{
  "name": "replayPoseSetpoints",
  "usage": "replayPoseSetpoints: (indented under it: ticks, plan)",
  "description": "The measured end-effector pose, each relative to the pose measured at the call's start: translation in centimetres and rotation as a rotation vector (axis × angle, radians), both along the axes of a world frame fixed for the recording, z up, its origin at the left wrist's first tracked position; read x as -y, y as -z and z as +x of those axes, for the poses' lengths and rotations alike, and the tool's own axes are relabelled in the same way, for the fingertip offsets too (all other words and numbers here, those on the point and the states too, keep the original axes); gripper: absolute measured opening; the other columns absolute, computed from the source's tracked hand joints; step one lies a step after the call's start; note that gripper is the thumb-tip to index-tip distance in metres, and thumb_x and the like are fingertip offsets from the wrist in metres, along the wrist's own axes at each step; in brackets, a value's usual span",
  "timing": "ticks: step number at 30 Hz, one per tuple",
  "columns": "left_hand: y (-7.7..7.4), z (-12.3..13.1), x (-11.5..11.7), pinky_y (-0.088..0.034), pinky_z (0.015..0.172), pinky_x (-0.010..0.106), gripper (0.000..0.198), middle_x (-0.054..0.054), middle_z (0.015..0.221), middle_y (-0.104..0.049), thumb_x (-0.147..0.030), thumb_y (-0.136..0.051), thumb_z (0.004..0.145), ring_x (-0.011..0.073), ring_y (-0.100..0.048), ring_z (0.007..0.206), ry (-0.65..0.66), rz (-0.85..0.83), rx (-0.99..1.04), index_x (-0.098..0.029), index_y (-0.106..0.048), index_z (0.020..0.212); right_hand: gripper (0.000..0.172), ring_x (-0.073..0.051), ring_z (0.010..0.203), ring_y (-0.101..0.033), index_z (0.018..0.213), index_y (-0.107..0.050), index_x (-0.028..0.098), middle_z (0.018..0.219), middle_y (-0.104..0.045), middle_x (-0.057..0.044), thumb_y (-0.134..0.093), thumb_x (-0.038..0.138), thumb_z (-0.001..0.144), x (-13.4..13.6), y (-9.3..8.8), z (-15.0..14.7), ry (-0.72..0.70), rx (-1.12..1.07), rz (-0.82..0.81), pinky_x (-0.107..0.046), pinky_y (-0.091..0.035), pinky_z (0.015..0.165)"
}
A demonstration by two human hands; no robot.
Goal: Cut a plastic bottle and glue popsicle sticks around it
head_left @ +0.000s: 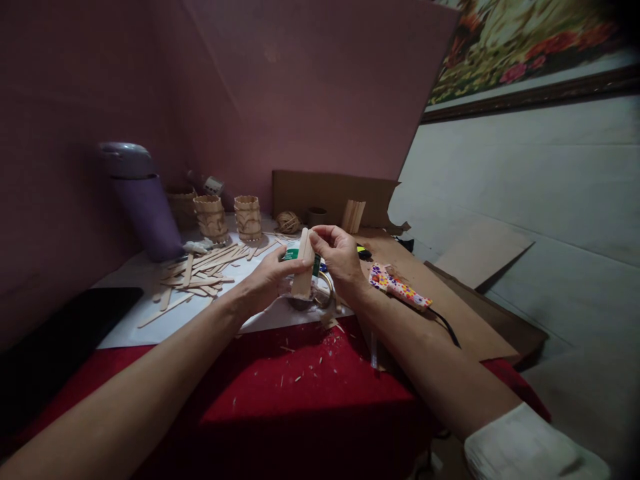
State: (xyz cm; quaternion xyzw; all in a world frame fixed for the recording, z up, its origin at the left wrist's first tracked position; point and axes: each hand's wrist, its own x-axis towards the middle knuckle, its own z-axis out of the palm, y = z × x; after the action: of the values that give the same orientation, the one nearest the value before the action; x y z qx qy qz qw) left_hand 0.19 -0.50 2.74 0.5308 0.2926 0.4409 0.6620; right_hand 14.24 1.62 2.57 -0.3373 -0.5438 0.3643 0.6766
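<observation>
My left hand [267, 277] is wrapped round a small container with a green and white label [291, 254], its thumb lying across the front. Flat wooden craft sticks [302, 283] stand upright side by side against the container's wall. With thumb and forefinger, my right hand [340, 257] pinches the upper end of a stick at the right of this row. The fingers hide much of the container. Just below, a round metallic rim [327, 290] shows on the white paper.
Loose craft sticks [200, 273] lie heaped on white paper at left, before two stick-covered cups [248, 219] and a purple bottle [147, 207]. A twine ball [289, 222] sits behind. At right, a flower-patterned glue gun [400, 288] with a black cord rests on cardboard [470, 333].
</observation>
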Motion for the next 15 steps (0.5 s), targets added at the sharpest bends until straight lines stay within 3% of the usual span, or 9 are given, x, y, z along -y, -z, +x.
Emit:
replayPoseSetpoints:
  ticks: [9, 12, 15]
  plan:
    - [-0.11, 0.22, -0.14, -0.053, 0.053, 0.031, 0.042, 0.004, 0.080, -0.065, -0.025, -0.079, 0.063, 0.0175, -0.063, 0.061, -0.031, -0.036, 0.061, -0.015, -0.058, 0.099, 0.032, -0.016, 0.082, -0.060, 0.095, -0.062, 0.020, 0.091, -0.065, -0.003, -0.072, 0.045, 0.077, -0.24, 0.39, -0.26, -0.005, 0.032, 0.039, -0.032, -0.049, 0.079]
    - [-0.32, 0.03, -0.45, -0.053, 0.050, 0.030, 0.035, 0.004, 0.075, -0.064, -0.024, -0.076, 0.064, 0.0163, -0.060, 0.059, -0.111, -0.060, 0.114, -0.012, -0.061, 0.093, 0.033, -0.019, 0.092, -0.060, 0.105, -0.060, 0.022, 0.099, -0.065, -0.005, -0.065, 0.045, 0.082, -0.32, 0.69, -0.28, 0.031, 0.051, 0.093, -0.035, -0.049, 0.084]
    - [-0.66, -0.19, -0.69, -0.053, 0.050, 0.029, 0.030, 0.003, 0.070, -0.063, -0.021, -0.072, 0.064, 0.0154, -0.058, 0.057, -0.218, -0.095, 0.181, -0.011, -0.063, 0.090, 0.022, -0.021, 0.097, -0.060, 0.100, -0.063, 0.023, 0.101, -0.064, -0.006, -0.061, 0.039, 0.085, 0.32, 0.84, -0.36, 0.152, 0.187, 0.184, -0.038, -0.049, 0.086]
